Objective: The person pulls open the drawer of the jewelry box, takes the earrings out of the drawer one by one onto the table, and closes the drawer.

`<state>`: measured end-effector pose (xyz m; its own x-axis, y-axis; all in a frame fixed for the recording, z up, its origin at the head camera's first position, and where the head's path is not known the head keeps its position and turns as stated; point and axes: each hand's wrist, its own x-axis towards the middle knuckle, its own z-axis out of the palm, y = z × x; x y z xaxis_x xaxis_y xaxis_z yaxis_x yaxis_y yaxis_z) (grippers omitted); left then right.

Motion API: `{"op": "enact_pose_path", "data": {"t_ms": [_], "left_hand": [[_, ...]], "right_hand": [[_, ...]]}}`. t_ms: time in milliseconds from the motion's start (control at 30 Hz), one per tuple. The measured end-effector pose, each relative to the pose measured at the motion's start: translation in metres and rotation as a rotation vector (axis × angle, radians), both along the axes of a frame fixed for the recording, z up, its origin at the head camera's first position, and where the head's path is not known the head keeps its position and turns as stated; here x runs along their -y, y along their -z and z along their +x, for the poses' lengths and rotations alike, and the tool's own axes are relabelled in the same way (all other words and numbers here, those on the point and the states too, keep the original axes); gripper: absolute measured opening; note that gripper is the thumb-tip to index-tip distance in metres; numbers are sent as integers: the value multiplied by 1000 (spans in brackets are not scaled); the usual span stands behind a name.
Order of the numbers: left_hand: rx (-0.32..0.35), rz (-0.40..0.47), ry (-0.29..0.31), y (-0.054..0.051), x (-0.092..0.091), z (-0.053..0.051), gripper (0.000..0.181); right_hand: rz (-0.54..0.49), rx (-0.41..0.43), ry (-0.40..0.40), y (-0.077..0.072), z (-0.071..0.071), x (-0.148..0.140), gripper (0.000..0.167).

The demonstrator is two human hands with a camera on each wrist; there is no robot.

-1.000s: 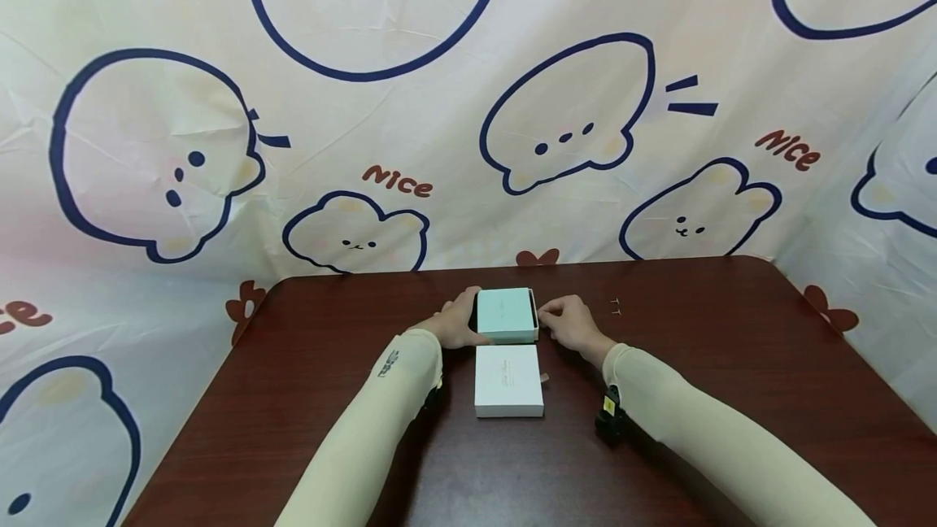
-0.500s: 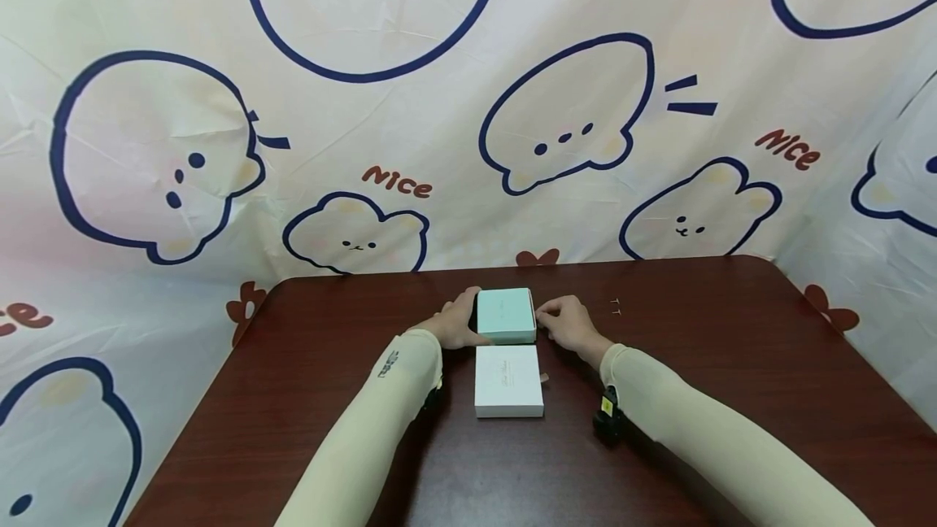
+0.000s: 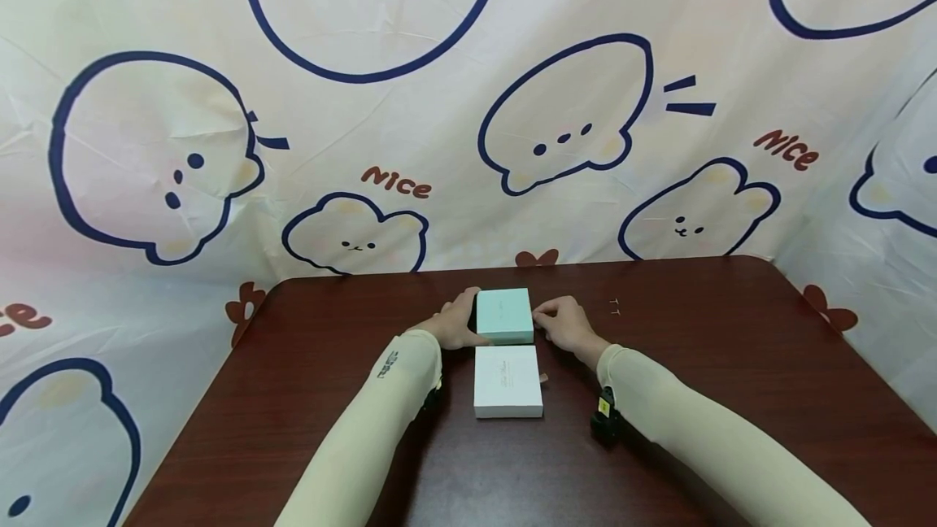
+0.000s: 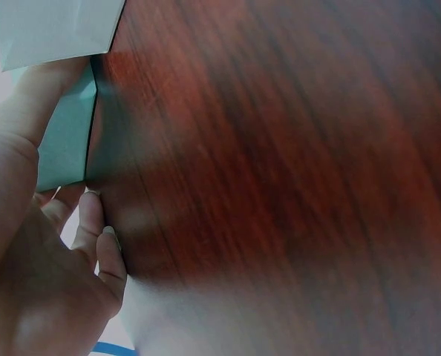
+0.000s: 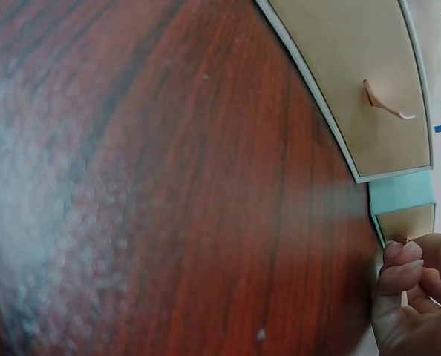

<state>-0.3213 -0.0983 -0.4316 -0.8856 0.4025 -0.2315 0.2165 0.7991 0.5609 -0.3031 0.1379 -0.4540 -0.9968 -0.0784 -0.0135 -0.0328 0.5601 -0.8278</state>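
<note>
A mint-green drawer box (image 3: 505,315) lies flat near the table's far side. My left hand (image 3: 455,322) grips it from the left, thumb at the near side and fingers toward the far side. In the right wrist view, the box's tan drawer front (image 5: 410,222) sits about flush with the green sleeve. There my right hand (image 5: 417,289) pinches a small brown ribbon tab (image 5: 404,240) on that front between thumb and index finger. Just in front of the green box lies a white drawer box (image 3: 508,381), with its own ribbon tab (image 5: 384,106) sticking out on the right.
Two tiny light-coloured pieces (image 3: 615,307), too small to identify, lie on the dark wood table (image 3: 315,397) right of my right hand. A cartoon-printed cloth (image 3: 454,128) hangs behind the table's far edge.
The green box's drawer, which stuck out slightly on the right, has slid left into its sleeve. My right hand has moved slightly left with it; my left hand has stayed in place.
</note>
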Motion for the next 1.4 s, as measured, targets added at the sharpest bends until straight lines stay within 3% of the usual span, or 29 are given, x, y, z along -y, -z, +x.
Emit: {"op": "enact_pose_path", "data": {"t_ms": [233, 700, 1400], "left_hand": [[-4, -7, -2, 2, 0, -1, 104], [-2, 18, -5, -5, -1, 4, 103], [-6, -16, 2, 1, -1, -1, 104]], "right_hand": [[4, 1, 7, 0, 1, 1, 21], [16, 4, 16, 1, 2, 2, 22], [20, 2, -3, -2, 1, 0, 22]]}}
